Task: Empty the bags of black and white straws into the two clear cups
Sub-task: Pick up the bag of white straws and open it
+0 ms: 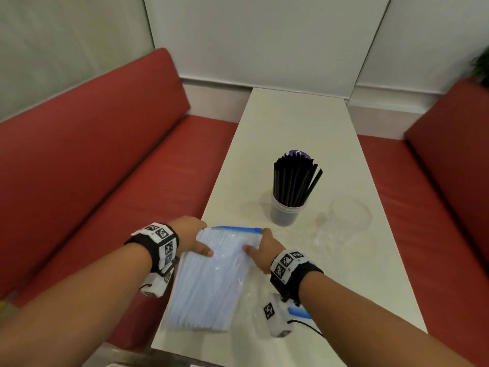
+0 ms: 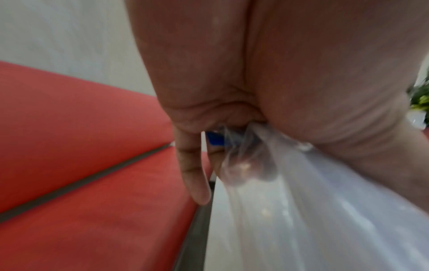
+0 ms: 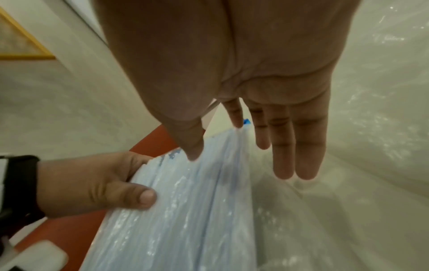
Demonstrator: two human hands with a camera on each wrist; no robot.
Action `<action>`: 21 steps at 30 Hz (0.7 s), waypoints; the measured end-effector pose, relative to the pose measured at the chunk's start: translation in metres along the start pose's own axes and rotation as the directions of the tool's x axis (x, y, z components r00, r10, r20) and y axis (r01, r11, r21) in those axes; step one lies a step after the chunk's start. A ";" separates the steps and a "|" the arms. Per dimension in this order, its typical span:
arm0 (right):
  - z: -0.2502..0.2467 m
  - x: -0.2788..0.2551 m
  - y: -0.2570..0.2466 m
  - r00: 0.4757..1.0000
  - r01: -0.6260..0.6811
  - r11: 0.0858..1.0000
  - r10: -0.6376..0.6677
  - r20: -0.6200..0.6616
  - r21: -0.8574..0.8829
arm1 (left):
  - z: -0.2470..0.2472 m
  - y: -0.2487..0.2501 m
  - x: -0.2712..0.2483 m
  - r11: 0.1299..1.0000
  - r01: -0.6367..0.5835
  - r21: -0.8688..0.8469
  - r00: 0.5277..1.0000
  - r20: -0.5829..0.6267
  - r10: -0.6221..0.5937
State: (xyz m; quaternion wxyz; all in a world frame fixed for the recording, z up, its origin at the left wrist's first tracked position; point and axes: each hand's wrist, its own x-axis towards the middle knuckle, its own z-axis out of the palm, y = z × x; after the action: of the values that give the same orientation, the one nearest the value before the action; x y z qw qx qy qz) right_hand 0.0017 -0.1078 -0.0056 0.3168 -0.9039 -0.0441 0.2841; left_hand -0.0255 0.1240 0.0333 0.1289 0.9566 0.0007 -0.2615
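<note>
A clear zip bag of white straws (image 1: 211, 276) lies tilted over the table's near left edge, its blue zip strip (image 1: 235, 229) at the far end. My left hand (image 1: 193, 239) grips the bag's top left corner, thumb on top. My right hand (image 1: 262, 250) pinches the top right corner between thumb and index finger (image 3: 236, 117); the other fingers are straight. A clear cup (image 1: 287, 210) holding black straws (image 1: 293, 181) stands mid-table. The second clear cup (image 1: 349, 213), to its right, has nothing in it.
A limp, empty clear bag (image 1: 328, 239) lies between my right hand and the cups. The narrow white table (image 1: 291, 123) runs to the wall, with red benches left (image 1: 105, 154) and right (image 1: 449, 168). A plant (image 1: 481, 67) sits at the far right.
</note>
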 end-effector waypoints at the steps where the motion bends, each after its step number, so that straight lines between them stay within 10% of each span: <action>1: -0.006 0.001 -0.005 0.999 0.033 0.995 -0.030 -0.031 0.093 | -0.012 -0.001 -0.008 0.999 -0.027 -0.022 0.999 -0.045 0.026; 10: -0.100 -0.047 -0.057 0.863 0.494 0.700 -0.326 -0.386 0.515 | -0.087 0.033 -0.072 0.975 -0.190 -0.115 0.870 -0.481 0.113; 17: -0.187 -0.114 -0.042 0.726 0.683 0.489 -0.369 -0.581 0.543 | -0.115 0.117 -0.091 0.792 -0.527 -0.308 0.660 -0.735 0.153; 21: -0.229 -0.130 -0.007 0.669 0.728 0.496 -0.361 -0.650 0.474 | -0.119 0.167 -0.087 0.706 -0.590 -0.392 0.686 -0.705 0.182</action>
State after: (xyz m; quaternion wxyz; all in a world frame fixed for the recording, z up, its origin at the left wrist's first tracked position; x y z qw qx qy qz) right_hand 0.0184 -0.2616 0.2077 0.7105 -0.6844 -0.1483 -0.0689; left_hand -0.0295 -0.0018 0.2166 0.4677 0.8716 -0.0894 0.1165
